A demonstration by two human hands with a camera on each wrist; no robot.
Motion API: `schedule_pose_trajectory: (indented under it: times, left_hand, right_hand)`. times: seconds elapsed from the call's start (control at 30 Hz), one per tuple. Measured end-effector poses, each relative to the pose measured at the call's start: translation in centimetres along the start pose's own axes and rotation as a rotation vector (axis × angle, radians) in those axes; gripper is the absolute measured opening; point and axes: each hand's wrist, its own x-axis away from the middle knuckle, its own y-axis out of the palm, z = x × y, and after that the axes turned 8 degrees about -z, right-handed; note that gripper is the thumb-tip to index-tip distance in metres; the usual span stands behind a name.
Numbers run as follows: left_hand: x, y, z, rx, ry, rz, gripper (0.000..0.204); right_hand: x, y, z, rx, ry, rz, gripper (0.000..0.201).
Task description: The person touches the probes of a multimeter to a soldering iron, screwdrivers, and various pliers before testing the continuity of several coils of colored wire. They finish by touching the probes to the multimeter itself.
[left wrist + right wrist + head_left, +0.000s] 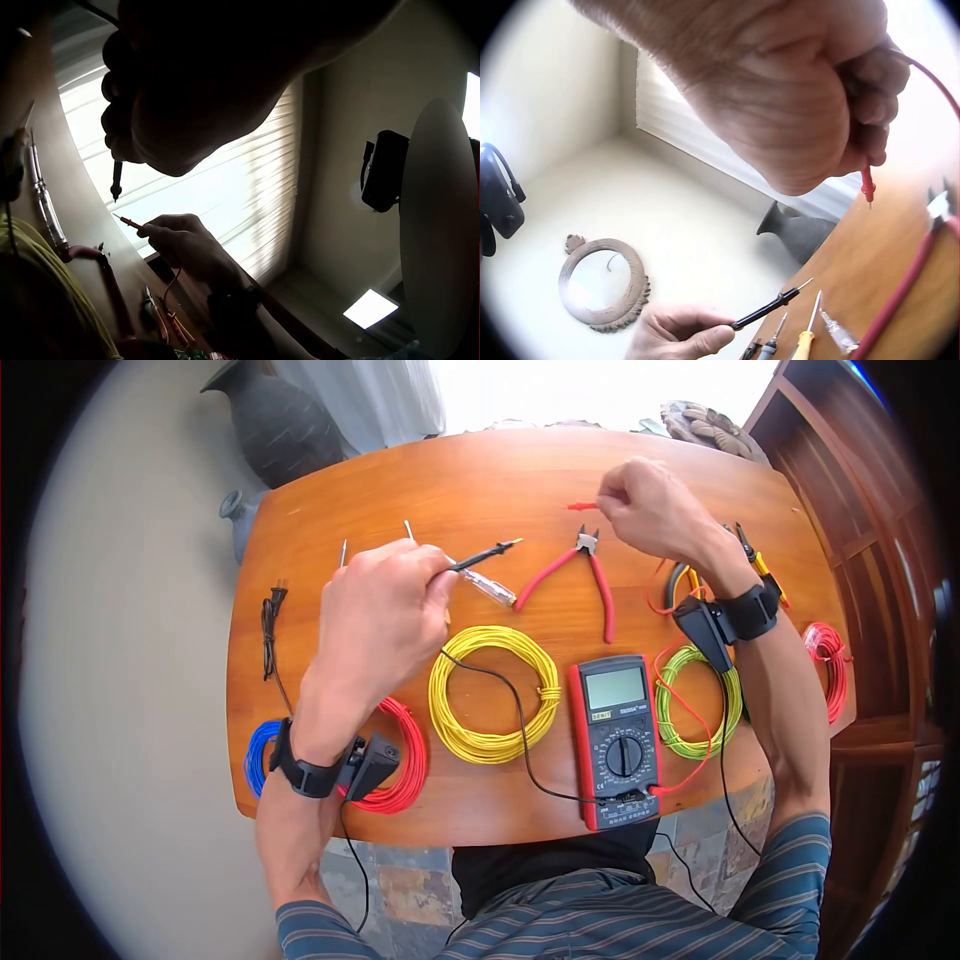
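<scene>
My left hand (pixel 380 615) pinches the black test probe (pixel 485 555), its metal tip directed right, above the table. In my right hand (pixel 655 510) is the red probe (pixel 582 506), its tip directed left. A gap separates the two tips. The right wrist view shows the red probe (pixel 868 184) under my curled fingers and the black probe (pixel 769 309) lower down. Leads run from both probes to the red and black multimeter (pixel 615 740) near the table's front edge; its screen looks blank.
Red-handled cutters (pixel 588 545) lie between the hands, a clear-handled screwdriver (pixel 490 588) beside them. Coils of yellow (pixel 440 705), red (pixel 415 760), blue (pixel 258 745) and green wire (pixel 672 730) lie on the table (pixel 500 480). A plug cord (pixel 268 625) is at left, more tools at right.
</scene>
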Motion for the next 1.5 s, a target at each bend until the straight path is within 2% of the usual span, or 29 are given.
schedule_pose_trajectory:
  times: [0.07,0.17,0.23,0.4,0.5,0.57,0.63,0.7,0.83,1.07,1.23,1.37,1.43,1.5]
  left_hand:
    - [-0.9,0.6,1.2,0.026,0.025,-0.026,0.011]
    - [-2.7,2.5,2.2,0.021,0.062,-0.064,0.011]
    - [-3.9,4.0,2.6,0.080,0.028,-0.127,0.012]
    - [-6.0,7.4,2.2,0.048,-0.034,-0.189,0.017]
    - [-6.1,7.4,2.5,-0.050,-0.071,-0.214,0.019]
    - [-6.0,6.9,3.0,-0.099,-0.072,-0.223,0.020]
    - [-5.9,5.9,4.0,-0.177,-0.006,-0.137,0.018]
    - [-6.3,5.5,5.1,-0.131,0.014,-0.143,0.017]
    - [-7.5,6.1,7.7,0.013,0.085,-0.147,0.014]
    - [-10.9,11.1,11.6,0.106,0.134,-0.223,0.021]
    - [-12.7,13.5,12.8,-0.015,0.052,-0.352,0.020]
    - [-12.8,13.2,13.5,-0.092,0.062,-0.341,0.021]
    - [-12.9,12.5,14.2,-0.101,0.102,-0.265,0.021]
    - [-13.5,12.4,15.0,-0.044,0.131,-0.238,0.021]
  right_hand:
    - [1.0,0.0,1.9,0.034,0.023,-0.014,0.022]
    - [2.8,0.4,2.9,-0.082,0.067,-0.007,0.023]
    - [3.3,0.4,3.0,-0.136,0.128,-0.024,0.023]
    - [3.1,2.5,4.7,-0.128,0.107,0.003,0.022]
    - [3.4,1.9,4.7,-0.090,0.131,-0.008,0.021]
    - [3.9,1.0,5.0,-0.092,0.099,0.066,0.023]
    - [5.4,-0.9,4.9,-0.164,0.167,0.121,0.025]
    - [6.1,-1.7,6.3,-0.220,0.241,0.206,0.028]
    - [7.5,-2.2,10.0,-0.126,0.386,0.161,0.029]
    - [9.5,-0.7,12.4,-0.143,0.409,0.212,0.027]
    - [10.1,-0.8,12.0,-0.150,0.376,0.176,0.026]
    - [10.7,-2.0,13.5,-0.099,0.370,0.322,0.025]
    - [11.5,-4.2,13.9,-0.225,0.515,0.298,0.027]
    - [12.1,-4.6,15.9,-0.215,0.556,0.319,0.027]
